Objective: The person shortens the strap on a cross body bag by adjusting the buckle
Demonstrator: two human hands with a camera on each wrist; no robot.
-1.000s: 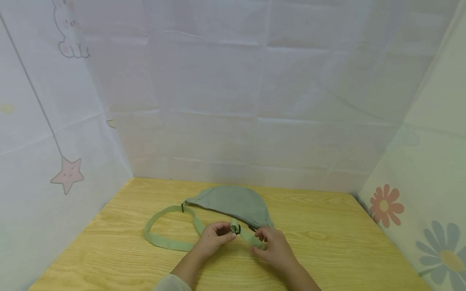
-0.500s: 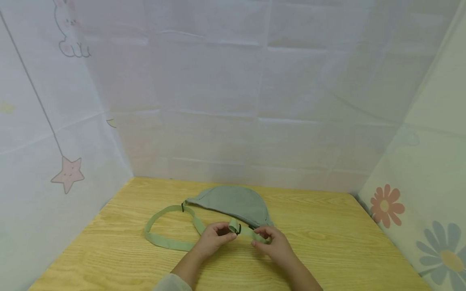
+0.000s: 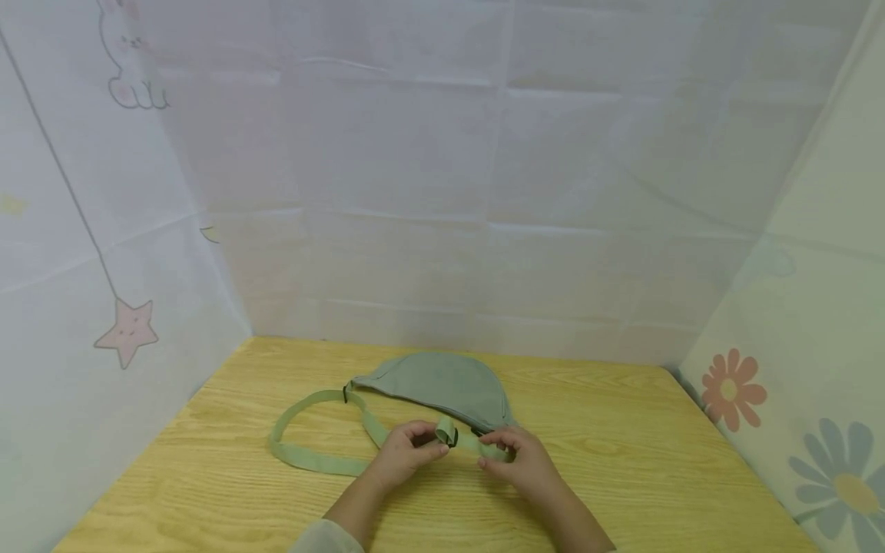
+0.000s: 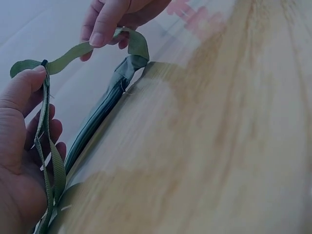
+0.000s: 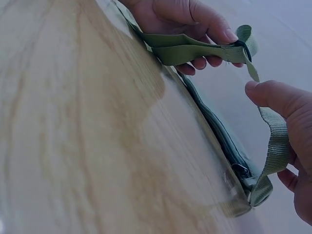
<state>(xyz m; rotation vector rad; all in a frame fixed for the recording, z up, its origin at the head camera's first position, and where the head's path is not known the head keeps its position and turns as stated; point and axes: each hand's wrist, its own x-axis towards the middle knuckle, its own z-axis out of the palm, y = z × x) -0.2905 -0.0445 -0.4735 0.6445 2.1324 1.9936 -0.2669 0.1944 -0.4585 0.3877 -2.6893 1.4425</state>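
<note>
A grey-green waist bag (image 3: 442, 384) lies on the table, its light green webbing strap (image 3: 314, 459) looped out to the left. My left hand (image 3: 404, 453) pinches the strap at a black slider buckle (image 3: 452, 438), where a small loop of webbing stands up. In the left wrist view, doubled webbing (image 4: 58, 170) hangs across that palm. My right hand (image 3: 522, 461) pinches the strap a short way right of the buckle, thumb against fingers. From there the webbing (image 5: 274, 141) curves down to the bag's right end, near a zipper pull (image 5: 241, 169).
The wood-grain table (image 3: 622, 461) extends around the bag on all sides. A pale sheet (image 3: 401, 192) walls off the back. Printed sheets stand left and right, one with a pink star (image 3: 127, 332), the other with flowers (image 3: 729, 390).
The right hand's fingers have closed in on the strap, and the webbing between the hands has shifted a little. The left hand has stayed in place, with the small loop turned slightly.
</note>
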